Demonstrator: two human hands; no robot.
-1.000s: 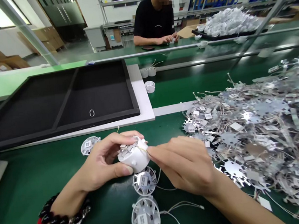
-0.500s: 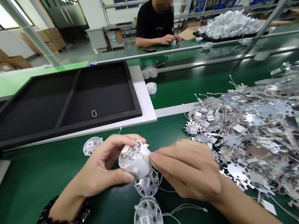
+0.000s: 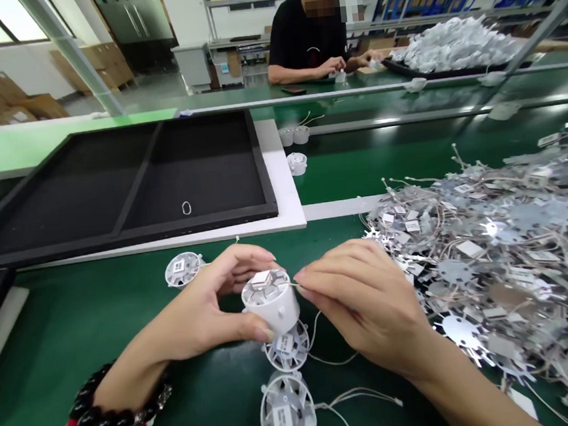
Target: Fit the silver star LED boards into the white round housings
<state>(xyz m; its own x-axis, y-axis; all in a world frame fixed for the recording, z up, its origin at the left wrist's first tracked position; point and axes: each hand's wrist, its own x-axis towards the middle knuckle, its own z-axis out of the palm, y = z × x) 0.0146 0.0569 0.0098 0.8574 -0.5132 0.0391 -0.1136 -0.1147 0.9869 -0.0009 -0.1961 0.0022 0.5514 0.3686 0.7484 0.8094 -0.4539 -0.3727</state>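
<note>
A round white housing (image 3: 279, 312) with a metal insert and a pale square label on top is held between the thumb and fingers of my left hand (image 3: 213, 307). To its right, my right hand (image 3: 362, 299) pinches a thin wire (image 3: 295, 284) coming from the housing's rim. Just below the held part lies a similar white housing (image 3: 287, 348), partly covered by it. Nearer the front edge rests another housing (image 3: 288, 420), its wires trailing right. One more housing (image 3: 183, 269) sits behind my left wrist.
A large heap of metal plates with wires (image 3: 509, 251) covers the right side. A black divided tray (image 3: 204, 217) on a white board (image 3: 291, 205) stands at the back left. Beyond a metal rail, a person (image 3: 302, 44) sits beside a pile of white parts (image 3: 453, 46).
The held housing has turned more upright, its top now facing up. My right hand has shifted slightly up and right with the wire. The person opposite has moved one hand toward the white pile.
</note>
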